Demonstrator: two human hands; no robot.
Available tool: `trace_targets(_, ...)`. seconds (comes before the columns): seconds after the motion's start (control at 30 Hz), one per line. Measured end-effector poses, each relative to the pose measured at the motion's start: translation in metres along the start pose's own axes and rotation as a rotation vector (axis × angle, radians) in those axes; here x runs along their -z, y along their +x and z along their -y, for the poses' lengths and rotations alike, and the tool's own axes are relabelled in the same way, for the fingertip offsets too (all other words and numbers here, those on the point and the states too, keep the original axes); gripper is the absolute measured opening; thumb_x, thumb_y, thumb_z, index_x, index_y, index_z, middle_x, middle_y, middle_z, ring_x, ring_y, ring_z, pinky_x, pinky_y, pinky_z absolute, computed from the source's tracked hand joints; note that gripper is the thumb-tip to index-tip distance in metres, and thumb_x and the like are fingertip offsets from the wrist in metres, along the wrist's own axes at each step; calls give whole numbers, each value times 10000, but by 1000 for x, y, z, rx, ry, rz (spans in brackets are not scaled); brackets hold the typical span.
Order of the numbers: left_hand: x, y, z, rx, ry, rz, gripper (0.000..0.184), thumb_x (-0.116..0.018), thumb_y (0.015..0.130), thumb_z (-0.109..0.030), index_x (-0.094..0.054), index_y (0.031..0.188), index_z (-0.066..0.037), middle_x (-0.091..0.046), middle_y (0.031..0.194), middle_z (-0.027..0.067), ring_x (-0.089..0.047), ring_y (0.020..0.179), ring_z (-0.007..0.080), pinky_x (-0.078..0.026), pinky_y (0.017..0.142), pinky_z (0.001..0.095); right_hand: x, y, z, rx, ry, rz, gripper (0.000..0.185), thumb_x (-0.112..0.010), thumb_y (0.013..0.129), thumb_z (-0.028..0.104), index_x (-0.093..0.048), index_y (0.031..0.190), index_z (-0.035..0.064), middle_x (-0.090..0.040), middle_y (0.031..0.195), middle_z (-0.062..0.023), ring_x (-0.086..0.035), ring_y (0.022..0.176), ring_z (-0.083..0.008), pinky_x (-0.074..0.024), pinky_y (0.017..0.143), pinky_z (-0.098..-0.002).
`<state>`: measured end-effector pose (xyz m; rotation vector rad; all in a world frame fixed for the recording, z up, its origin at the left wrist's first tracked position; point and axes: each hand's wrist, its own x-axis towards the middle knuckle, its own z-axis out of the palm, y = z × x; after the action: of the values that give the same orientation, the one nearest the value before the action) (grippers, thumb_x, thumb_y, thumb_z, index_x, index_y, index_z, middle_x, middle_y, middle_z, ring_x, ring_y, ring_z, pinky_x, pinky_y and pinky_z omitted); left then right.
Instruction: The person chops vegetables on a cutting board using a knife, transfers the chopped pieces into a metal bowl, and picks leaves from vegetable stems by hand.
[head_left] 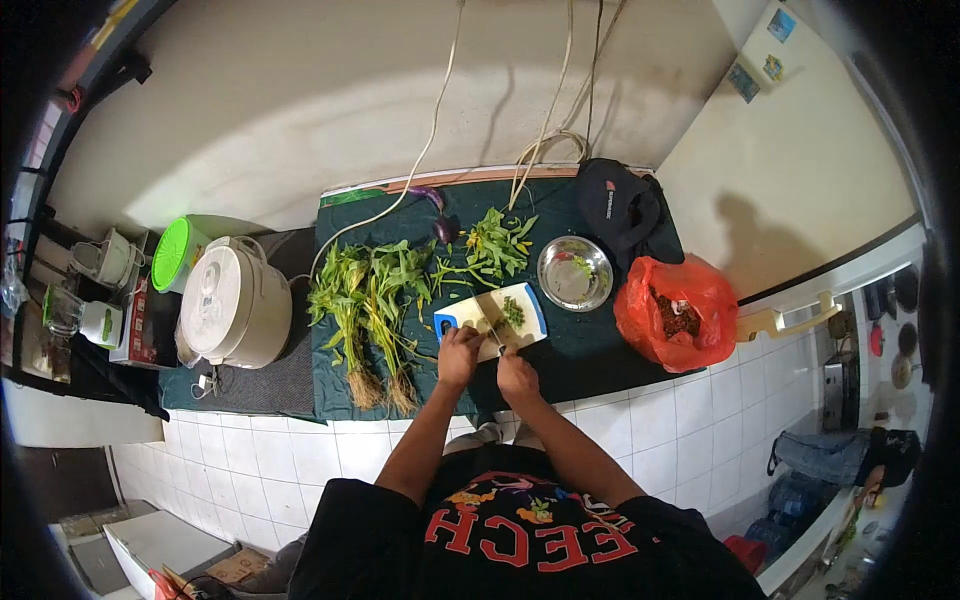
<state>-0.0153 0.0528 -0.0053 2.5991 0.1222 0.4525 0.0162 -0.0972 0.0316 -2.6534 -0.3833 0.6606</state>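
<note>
A white cutting board point(527, 330) with blue ends lies near the front edge of the table. On it is a small heap of chopped greens point(512, 313). My right hand point(517, 375) is wrapped round the handle of a knife point(499, 344), whose blade points away from me over the board. Beside it, my left hand point(459, 357) presses down on the board's left part with fingers bent; what they hold is too small to tell. Behind the board lie loose leafy greens point(495, 245). A steel bowl point(575, 273) with some green bits inside stands to the right.
Bunches of rooted leafy greens point(365, 310) lie left of the board. An eggplant point(445, 228) is at the back. A red plastic bag point(650, 335) and a dark cap point(617, 205) sit on the right. A white rice cooker point(235, 300) stands far left; cables hang behind.
</note>
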Motion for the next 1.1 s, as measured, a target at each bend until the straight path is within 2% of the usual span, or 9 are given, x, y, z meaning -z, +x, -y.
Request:
trace_targets(0.1,-1,1,-1,23,0,-5,164,-645,827,-119,-764,940,-129,-662,954,28,-580,927,263,-476,821,387,8,12,1,173,-28,-116,208,-455,978,144,-512,1053,-42,-704,865,-241,-711,821,-400,-586,710,-459)
trace_targets(0.2,1,2,0,51,22,4,148,-654,825,-120,-768,918,-133,-674,929,23,-585,903,266,-478,814,384,12,4,9,165,-66,-205,202,-459,974,140,-517,1052,-37,-707,811,-217,-718,786,-381,-589,675,-446)
trace_targets(0.43,2,7,-1,120,-55,-30,114,-716,787,-143,-768,888,-137,-701,897,34,-592,843,277,-471,808,384,-16,11,-9,35,-42,-110,200,-484,970,157,-511,1066,-17,-703,774,-206,-720,757,-364,-589,662,-437)
trace_targets(0.67,9,17,7,176,-117,103,153,-741,774,-197,-771,910,-134,-704,900,77,-630,899,311,-500,818,401,8,-13,-41,158,-120,-129,250,-502,997,264,-492,1062,23,-688,760,-209,-709,734,-389,-583,656,-476)
trace_targets(0.73,18,23,5,155,-22,269,171,-723,787,-192,-769,938,-124,-710,955,99,-636,970,331,-513,829,426,13,-18,-44,130,-140,-72,255,-493,1002,269,-483,1066,22,-688,768,-203,-714,749,-380,-582,659,-487)
trace_targets(0.8,27,35,4,185,-105,278,168,-695,803,-169,-765,943,-110,-709,988,113,-633,984,345,-512,840,440,18,-23,-44,144,-166,-136,267,-488,1011,296,-482,1045,30,-683,755,-198,-708,707,-382,-581,623,-489)
trace_targets(1.0,-19,87,32,109,-213,142,256,-555,846,-45,-731,1031,-71,-674,1127,159,-602,1053,377,-490,930,444,48,-29,-45,26,-86,-57,333,-462,1021,340,-489,1088,14,-674,762,-222,-690,748,-429,-560,648,-518)
trace_targets(1.07,-13,110,23,-29,-22,89,277,-539,856,-66,-717,1068,-65,-657,1177,133,-588,1083,355,-484,932,443,54,-34,-49,23,-73,-82,339,-458,1022,344,-490,1084,12,-674,768,-227,-688,747,-431,-558,645,-518)
trace_targets(1.1,-16,116,22,-58,88,88,313,-550,843,-67,-726,1090,-145,-638,1216,48,-547,1133,289,-450,972,424,53,-42,-50,14,-60,-95,345,-454,1024,349,-491,1080,10,-674,774,-232,-687,746,-433,-556,641,-517)
